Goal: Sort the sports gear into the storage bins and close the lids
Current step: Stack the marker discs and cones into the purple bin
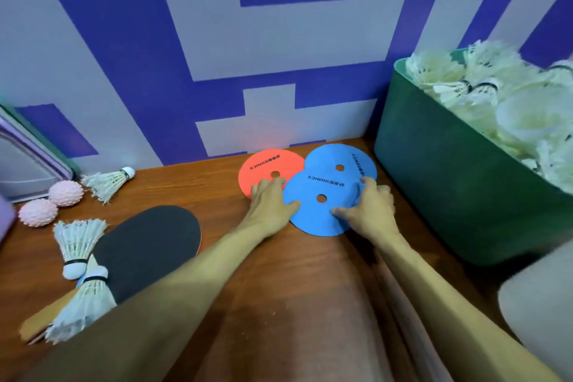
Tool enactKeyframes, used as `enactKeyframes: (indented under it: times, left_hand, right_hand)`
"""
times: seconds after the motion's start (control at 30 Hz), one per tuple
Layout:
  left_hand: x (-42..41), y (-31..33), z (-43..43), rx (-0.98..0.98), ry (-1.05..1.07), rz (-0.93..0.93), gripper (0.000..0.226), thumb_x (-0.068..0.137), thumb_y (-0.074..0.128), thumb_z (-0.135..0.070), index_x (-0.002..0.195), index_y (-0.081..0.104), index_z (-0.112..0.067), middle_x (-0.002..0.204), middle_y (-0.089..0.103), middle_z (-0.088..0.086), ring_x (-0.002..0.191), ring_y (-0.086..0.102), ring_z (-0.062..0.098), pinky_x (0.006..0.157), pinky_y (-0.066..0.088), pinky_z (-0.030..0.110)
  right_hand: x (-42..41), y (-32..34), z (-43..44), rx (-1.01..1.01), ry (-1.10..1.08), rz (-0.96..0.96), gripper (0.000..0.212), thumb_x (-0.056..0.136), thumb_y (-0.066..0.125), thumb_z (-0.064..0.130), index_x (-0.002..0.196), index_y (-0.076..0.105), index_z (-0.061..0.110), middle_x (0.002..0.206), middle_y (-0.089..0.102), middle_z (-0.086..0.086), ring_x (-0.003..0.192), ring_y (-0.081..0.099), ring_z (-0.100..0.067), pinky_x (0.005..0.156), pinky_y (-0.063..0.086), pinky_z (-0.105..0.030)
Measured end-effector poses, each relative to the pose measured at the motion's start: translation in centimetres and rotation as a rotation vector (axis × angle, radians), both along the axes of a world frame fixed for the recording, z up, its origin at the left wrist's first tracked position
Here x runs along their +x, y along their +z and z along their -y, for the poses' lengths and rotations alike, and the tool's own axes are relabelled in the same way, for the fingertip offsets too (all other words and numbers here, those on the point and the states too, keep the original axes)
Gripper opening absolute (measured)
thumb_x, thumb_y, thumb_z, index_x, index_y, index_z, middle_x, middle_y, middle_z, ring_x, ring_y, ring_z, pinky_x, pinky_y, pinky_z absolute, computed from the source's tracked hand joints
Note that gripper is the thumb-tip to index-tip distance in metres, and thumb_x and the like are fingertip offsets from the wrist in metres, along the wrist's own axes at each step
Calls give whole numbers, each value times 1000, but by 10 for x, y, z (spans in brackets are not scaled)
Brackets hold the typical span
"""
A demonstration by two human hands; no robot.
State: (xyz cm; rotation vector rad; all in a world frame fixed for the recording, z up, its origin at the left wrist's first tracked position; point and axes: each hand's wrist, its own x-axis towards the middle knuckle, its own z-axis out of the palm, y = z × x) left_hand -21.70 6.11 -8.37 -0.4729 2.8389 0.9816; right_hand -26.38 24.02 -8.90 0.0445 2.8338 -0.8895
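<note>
gathering overlapped discs at the back of the desk [217, 183], just beside the bin [434, 164]. pressing flat with the left grip [273, 205], fingers straight, across orange disc [263, 164] and front blue disc [316, 217]; bending the right grip [370, 208] at that disc's rim, clamped or not impossible to tell. risking thin discs sliding apart, or snagging on the rear blue disc [338, 155].

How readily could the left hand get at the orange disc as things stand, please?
Probably yes: the left hand rests on the orange disc, which lies flat on the table with its far side bare. Only the near blue disc overlaps its right edge.
</note>
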Motion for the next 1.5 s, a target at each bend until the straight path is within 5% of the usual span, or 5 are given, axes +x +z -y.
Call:
enactKeyframes:
  times: [0.27, 0.47, 0.63, 1.03, 1.5]
  left_hand:
    - [-23, -2, -16, 133, 216, 63, 63, 75, 74, -19, 130, 44, -13, 133, 35, 14, 128, 31, 32, 103, 34, 37]
    - [-15, -3, 2, 351, 229, -70, 33, 82, 68, -10, 106, 47, -20, 120, 44, 2, 100, 51, 20, 76, 46, 34]
    - [-14, 4, 35, 326, 336, -187, 30, 82, 67, -11, 102, 46, -22, 111, 54, 5, 98, 57, 25, 80, 53, 45]
    - [-45, -10, 62, 9, 370, -39, 62, 77, 75, -23, 129, 42, -13, 131, 41, 9, 125, 33, 28, 98, 31, 37]
    - [2, -3, 81, 355, 396, -54, 36, 81, 71, -16, 112, 53, -13, 108, 61, 5, 95, 61, 24, 74, 55, 40]
  right_hand:
    - [-11, 0, -3, -106, -43, 94, 75, 68, 84, 27, 133, 48, 13, 132, 47, -13, 120, 49, -30, 100, 45, -43]
    - [-11, -2, -8, -165, -39, -58, 21, 86, 56, 24, 77, 64, 7, 81, 66, -4, 86, 61, -25, 68, 47, -31]
    - [-30, -4, -1, -57, -145, -111, 41, 88, 58, 33, 118, 56, 5, 123, 49, -19, 118, 41, -34, 100, 38, -39]
    - [-52, 2, 28, 3, -327, -38, 94, 64, 85, 38, 134, 33, 0, 134, 38, -28, 123, 38, -41, 104, 33, -44]
    - [-14, 32, 39, -557, -263, -269, 25, 95, 42, 5, 118, 47, 14, 107, 56, 0, 98, 54, -17, 76, 39, -28]
